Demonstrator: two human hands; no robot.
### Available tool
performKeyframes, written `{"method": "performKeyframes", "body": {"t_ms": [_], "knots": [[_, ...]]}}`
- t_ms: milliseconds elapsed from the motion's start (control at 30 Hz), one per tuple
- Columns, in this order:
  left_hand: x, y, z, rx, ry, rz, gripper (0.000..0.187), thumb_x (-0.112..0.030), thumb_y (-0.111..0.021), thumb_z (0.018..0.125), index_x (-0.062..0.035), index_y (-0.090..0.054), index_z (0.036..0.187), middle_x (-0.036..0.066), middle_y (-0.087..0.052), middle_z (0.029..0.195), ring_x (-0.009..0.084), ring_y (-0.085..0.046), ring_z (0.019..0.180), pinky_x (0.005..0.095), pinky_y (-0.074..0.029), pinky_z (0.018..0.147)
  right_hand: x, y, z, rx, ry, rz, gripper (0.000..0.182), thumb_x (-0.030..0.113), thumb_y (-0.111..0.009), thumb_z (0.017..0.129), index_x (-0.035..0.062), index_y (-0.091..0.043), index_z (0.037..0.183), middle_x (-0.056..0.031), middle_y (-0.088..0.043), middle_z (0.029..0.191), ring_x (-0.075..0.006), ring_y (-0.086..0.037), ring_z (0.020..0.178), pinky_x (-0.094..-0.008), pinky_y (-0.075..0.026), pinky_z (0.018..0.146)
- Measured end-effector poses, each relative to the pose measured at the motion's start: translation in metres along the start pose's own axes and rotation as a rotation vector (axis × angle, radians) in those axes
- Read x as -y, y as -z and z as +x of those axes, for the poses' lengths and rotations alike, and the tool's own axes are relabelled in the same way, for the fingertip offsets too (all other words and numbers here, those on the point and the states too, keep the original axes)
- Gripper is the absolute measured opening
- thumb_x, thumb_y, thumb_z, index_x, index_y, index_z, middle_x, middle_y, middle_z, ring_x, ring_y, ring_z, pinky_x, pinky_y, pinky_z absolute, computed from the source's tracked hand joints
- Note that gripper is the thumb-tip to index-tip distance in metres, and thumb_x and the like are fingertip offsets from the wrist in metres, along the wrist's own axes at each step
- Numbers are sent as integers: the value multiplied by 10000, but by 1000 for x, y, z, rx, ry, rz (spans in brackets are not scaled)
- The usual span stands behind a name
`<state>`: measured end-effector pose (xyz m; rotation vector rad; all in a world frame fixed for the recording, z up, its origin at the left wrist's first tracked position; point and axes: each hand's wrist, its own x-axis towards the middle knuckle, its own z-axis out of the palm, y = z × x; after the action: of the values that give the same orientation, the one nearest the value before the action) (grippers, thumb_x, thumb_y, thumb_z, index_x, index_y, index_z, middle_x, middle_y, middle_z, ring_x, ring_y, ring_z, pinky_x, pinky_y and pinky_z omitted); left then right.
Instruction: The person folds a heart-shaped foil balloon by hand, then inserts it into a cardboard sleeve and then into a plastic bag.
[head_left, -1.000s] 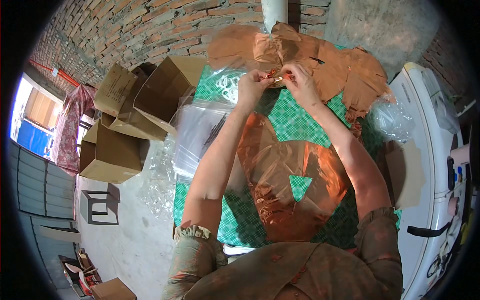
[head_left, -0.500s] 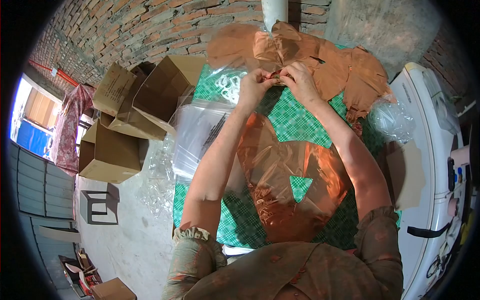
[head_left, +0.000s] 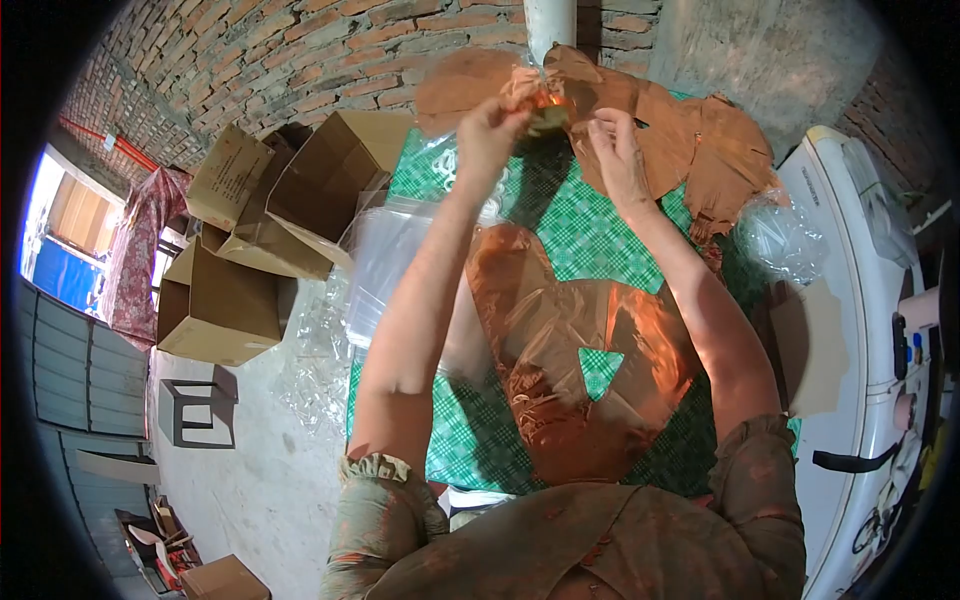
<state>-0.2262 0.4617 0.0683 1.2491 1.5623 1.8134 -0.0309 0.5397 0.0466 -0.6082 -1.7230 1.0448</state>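
Observation:
Over the far part of the table, my left hand is closed on the edge of a shiny orange-gold piece of foil, which looks crumpled and slightly blurred. My right hand is just right of it, fingers stretched out and apart, with nothing visible in them. Between my forearms lies a large flat copper-coloured foil shape with a triangular hole. More copper foil spreads along the far edge. Left of it are clear plastic bags and white loops, partly behind my left arm.
A green checked cloth covers the table. Open cardboard boxes stand to the left, near a grey frame-like stool on the floor. On the right are a clear plastic bundle and a white appliance. A white pipe rises behind.
My hands, together at the foil before, have moved apart. The left has gone left with the orange-gold foil, and the right has moved slightly right and opened.

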Motion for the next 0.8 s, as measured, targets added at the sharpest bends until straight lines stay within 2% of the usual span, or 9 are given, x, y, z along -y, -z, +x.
{"method": "performKeyframes", "body": {"t_ms": [67, 100, 267, 333, 433, 533, 633, 667, 800], "knots": [[-47, 6, 5, 24, 10, -174, 163, -55, -753, 984, 37, -718, 1114, 94, -755, 1055, 155, -724, 910, 288, -603, 846, 5, 6, -2, -14, -99, 39, 515, 239, -731, 1002, 24, -489, 1402, -148, -647, 1233, -256, -650, 1097, -398, -529, 948], [-74, 7, 4, 37, -63, -163, 170, -49, -747, 986, 44, -712, 1123, 103, -751, 1079, 164, -728, 924, 303, -614, 854, -6, 11, -3, 43, 0, -111, 694, 194, -767, 953, 43, -400, 1522, -191, -548, 1405, -330, -580, 1238, -452, -490, 1052], [-186, 11, -11, 159, -479, -38, 193, -41, -714, 1005, 60, -694, 1167, 113, -740, 1114, 186, -735, 975, 354, -645, 842, 11, 13, 1, -93, 336, -388, 937, 143, -825, 829, 48, -311, 1606, -244, -421, 1536, -454, -388, 1419, -554, -355, 1194], [-235, 14, -35, 258, -400, -74, 169, -51, -711, 1013, 24, -700, 1164, 84, -756, 1070, 155, -733, 951, 299, -604, 829, 20, 16, 17, -152, 528, -434, 965, 147, -832, 815, 49, -295, 1611, -248, -407, 1550, -460, -394, 1413, -553, -358, 1190], [-282, 11, -71, 350, -397, -159, 160, -37, -723, 1000, 23, -696, 1146, 80, -760, 1033, 144, -734, 914, 263, -576, 793, 42, 32, 26, -179, 653, -396, 697, 208, -863, 775, 61, -563, 1386, -182, -559, 1357, -413, -501, 1299, -514, -412, 1114], [-313, 16, -104, 396, -417, -242, 173, -17, -738, 975, 30, -691, 1135, 115, -759, 1034, 179, -748, 931, 293, -604, 824, 62, 54, 26, 58, 299, -44, 331, 251, -843, 857, 62, -711, 1095, -69, -639, 1152, -237, -595, 1170, -376, -455, 1030], [-323, 30, -125, 455, -520, -372, 174, 18, -717, 969, 27, -691, 1141, 150, -763, 1073, 225, -763, 994, 367, -640, 906, 92, 84, -7, 239, -38, 224, 300, 304, -794, 960, 58, -720, 1116, 1, -674, 1111, -94, -600, 1101, -273, -442, 999], [-326, 44, -136, 393, -478, -331, 232, 16, -724, 966, 31, -680, 1194, 183, -760, 1117, 240, -771, 972, 366, -642, 890, 90, 95, -12, 243, -37, 245, 292, 290, -789, 964, 54, -719, 1122, -1, -682, 1110, -97, -609, 1085, -275, -446, 1001], [-324, 81, -203, 87, -373, -46, 199, -69, -685, 1020, 50, -693, 1180, 65, -716, 1002, 150, -722, 908, 288, -613, 721, 55, 149, -20, 321, -62, 317, 243, 227, -718, 1023, 39, -708, 1176, -10, -711, 1109, -102, -647, 1060, -277, -481, 977]]}}
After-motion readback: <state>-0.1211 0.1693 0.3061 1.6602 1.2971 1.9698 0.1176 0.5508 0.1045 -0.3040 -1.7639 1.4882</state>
